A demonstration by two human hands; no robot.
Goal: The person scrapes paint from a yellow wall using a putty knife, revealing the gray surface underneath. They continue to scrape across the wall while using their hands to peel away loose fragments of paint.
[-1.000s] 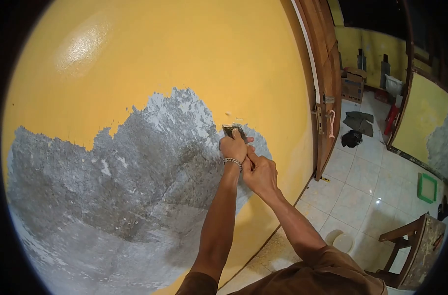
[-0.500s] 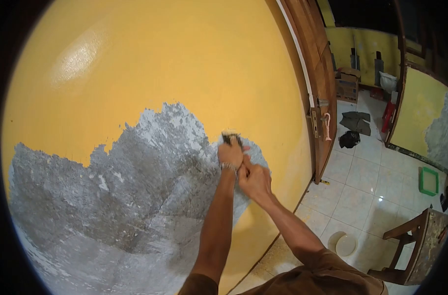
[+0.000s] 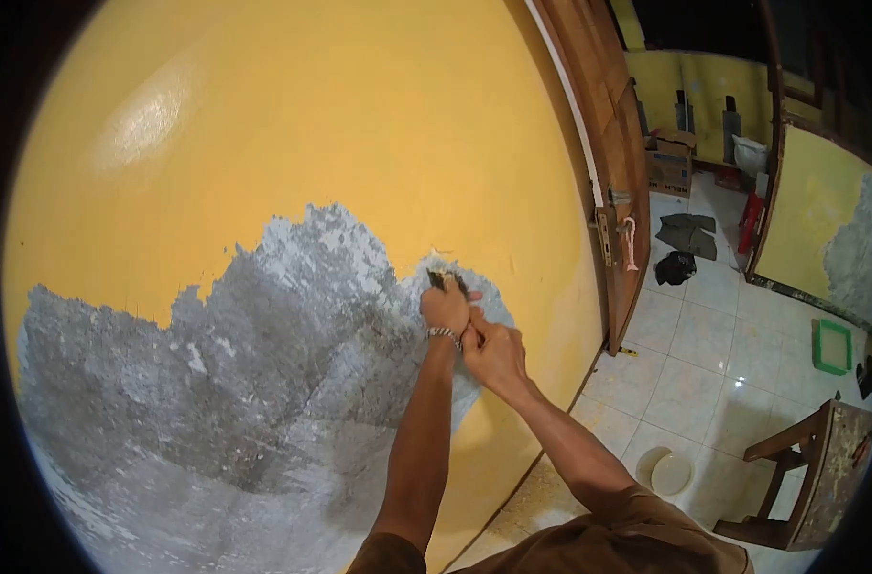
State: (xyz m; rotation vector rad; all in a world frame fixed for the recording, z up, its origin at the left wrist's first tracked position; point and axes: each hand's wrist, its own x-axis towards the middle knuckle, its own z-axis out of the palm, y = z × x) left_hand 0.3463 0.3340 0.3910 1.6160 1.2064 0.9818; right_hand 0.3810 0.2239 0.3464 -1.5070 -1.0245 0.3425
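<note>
A yellow wall point(image 3: 359, 124) has a large bare grey patch point(image 3: 264, 383) with ragged paint edges. Near the patch's upper right part, a dark scraper-like tool point(image 3: 447, 278) lies against the wall. My left hand point(image 3: 445, 308), with a bracelet at its wrist, is pressed on the tool, fingers on its blade part. Just below and to the right, my right hand point(image 3: 494, 355) is closed around the tool's handle, which is mostly hidden. A thin strip of peeled paint shows just above the tool's edge.
To the right stands an open wooden door point(image 3: 622, 163). On the tiled floor are a white round container point(image 3: 671, 474), a green tray point(image 3: 832, 346), dark cloths point(image 3: 686, 235) and a cardboard box point(image 3: 669, 165). A wooden stool point(image 3: 828, 469) stands at lower right.
Both hands and the tool have moved slightly down the wall. More grey surface shows above the tool, where yellow paint was. The view has shifted a little.
</note>
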